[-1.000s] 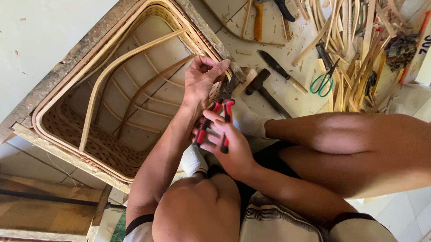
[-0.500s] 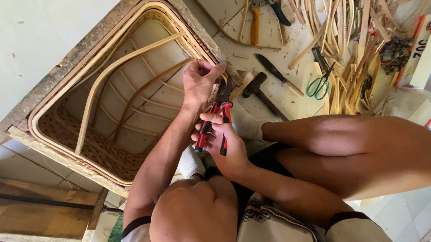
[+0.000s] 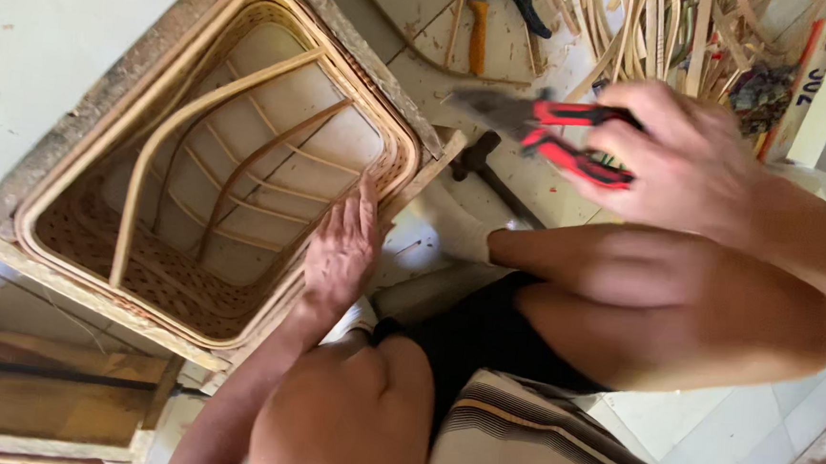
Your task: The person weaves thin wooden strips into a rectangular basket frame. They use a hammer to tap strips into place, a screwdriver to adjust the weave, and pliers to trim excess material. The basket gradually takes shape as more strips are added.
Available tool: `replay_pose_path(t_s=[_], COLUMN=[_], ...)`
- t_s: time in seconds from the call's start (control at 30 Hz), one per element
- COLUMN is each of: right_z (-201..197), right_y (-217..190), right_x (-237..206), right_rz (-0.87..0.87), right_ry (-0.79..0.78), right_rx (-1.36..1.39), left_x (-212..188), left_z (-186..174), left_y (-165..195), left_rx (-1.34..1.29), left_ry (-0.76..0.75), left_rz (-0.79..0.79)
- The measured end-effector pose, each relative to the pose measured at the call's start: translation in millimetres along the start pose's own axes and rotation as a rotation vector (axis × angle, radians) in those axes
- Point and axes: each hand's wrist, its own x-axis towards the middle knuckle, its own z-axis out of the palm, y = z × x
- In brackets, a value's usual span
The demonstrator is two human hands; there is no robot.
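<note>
A square rattan basket frame lies on the floor inside a rough wooden mould, its woven bottom and curved ribs showing. My left hand rests flat on the basket's near right rim, fingers pointing up along it. My right hand is lifted to the right, above my knee, gripping red-handled pliers whose dark jaws point left. My bare knees and striped shorts fill the lower middle.
A hammer lies on the tiled floor beside the basket's corner. Loose rattan strips pile at the top right with an orange-handled tool and dark pliers nearby. A wooden bench sits at the lower left.
My right hand has pulled the red pliers away from the basket rim, up and to the right. My left hand slid down along the rim and flattened. The view moved closer.
</note>
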Motion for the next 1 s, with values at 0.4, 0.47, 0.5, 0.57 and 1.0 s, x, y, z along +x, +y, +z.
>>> replay_pose_path(t_s=[0.4,0.47,0.5,0.57,1.0], right_z=[173,175,176,180,272], right_y=[-8,-6,-5,-4,46], right_x=[-6,-7,-8,-8,7], right_rz=[0.054,0.087,0.102,0.138,0.513], right_ry=[0.141,0.119,0.106,0.148,0.006], right_rx=[0.283,0.349,0.379,0.407,0.523], left_x=[2,7,9,15,6], left_z=[22,12,9,3,-11], left_y=[-3,3,5,8,-2], left_rx=[-0.044,-0.087,-0.092,-0.094,-0.238], left_ry=[0.118,0.084,0.084,0.081,0.003], left_rz=[-0.025,-0.049,-0.052,-0.067,-0.089])
